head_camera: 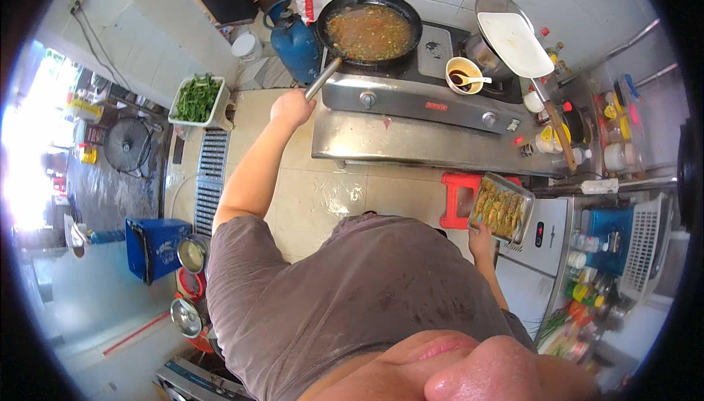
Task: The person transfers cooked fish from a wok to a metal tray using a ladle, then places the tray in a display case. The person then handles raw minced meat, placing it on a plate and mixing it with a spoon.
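Observation:
My left hand (pixel 291 108) is closed around the metal handle of a black wok (pixel 413 49) on the gas stove (pixel 407 101). Reddish-brown sauce (pixel 371 32) with green and red bits fills much of the wok. On my right, my right hand (pixel 482 235) grips the near edge of a metal tray (pixel 529 211). Rows of browned pieces, seemingly small fried fish (pixel 498 208), lie in this tray. Below it, a red plastic stool (pixel 450 200) is partly covered. A bowl (pixel 463 89) with dark liquid and a white spoon (pixel 477 80) sits on the stove's right side.
A blue gas cylinder (pixel 295 43) stands left of the stove. Leafy greens (pixel 197 99) fill a white basket (pixel 212 120). A white rectangular dish (pixel 514 43) rests on a pot at the stove's right, beside a wooden handle (pixel 558 131). Bottles and jars crowd the right corner. The floor (pixel 330 192) looks wet.

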Motion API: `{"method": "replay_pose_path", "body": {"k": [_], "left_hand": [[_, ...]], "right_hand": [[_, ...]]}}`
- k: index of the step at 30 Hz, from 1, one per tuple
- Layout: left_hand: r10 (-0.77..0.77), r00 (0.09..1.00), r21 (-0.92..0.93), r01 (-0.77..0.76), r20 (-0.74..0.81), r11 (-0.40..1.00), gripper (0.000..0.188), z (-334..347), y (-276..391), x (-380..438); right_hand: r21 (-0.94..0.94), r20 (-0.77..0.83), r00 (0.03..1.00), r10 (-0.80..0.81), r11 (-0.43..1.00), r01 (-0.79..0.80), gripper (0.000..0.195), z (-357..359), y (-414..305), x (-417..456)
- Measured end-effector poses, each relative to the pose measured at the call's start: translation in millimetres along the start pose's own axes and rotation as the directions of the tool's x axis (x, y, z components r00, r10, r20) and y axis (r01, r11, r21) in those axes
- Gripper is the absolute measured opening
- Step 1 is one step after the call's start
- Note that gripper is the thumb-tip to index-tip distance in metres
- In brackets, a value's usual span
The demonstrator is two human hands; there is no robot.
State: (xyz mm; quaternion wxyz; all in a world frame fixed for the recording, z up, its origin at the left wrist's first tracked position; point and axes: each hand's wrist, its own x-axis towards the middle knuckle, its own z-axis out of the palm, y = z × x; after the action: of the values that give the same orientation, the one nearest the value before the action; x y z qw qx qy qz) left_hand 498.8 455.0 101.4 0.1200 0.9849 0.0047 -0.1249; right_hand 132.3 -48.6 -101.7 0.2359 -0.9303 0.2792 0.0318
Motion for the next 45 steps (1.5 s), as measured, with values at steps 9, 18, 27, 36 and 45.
{"method": "replay_pose_path", "body": {"k": [9, 18, 27, 36, 45], "left_hand": [[0.223, 0.703, -0.278, -0.523, -0.675, 0.806, 0.047, -28, -7, -17], [0.825, 0.452, -0.303, -0.778, 0.339, 0.551, 0.034, 212, 68, -53], [0.611, 0.195, -0.044, -0.934, 0.767, 0.354, 0.046, 344, 49, 9], [0.668, 0.086, -0.068, -0.977, 0.739, 0.201, 0.055, 349, 315, -187], [0.540, -0.377, -0.277, -0.925, 0.753, -0.259, 0.046, 377, 487, -521]], "right_hand": [[0.062, -0.037, 0.990, -0.140, 0.988, 0.142, 0.035, 17, -48, 21], [0.033, 0.242, 0.877, 0.415, 0.900, -0.435, 0.042, 18, 24, -94], [0.096, 0.227, 0.573, 0.788, 0.567, -0.818, 0.039, 63, 137, -316], [0.420, 0.212, 0.421, 0.882, 0.307, -0.854, 0.038, 127, 211, -497], [0.409, -0.008, 0.283, 0.959, 0.261, -0.874, 0.032, 156, 299, -664]]}}
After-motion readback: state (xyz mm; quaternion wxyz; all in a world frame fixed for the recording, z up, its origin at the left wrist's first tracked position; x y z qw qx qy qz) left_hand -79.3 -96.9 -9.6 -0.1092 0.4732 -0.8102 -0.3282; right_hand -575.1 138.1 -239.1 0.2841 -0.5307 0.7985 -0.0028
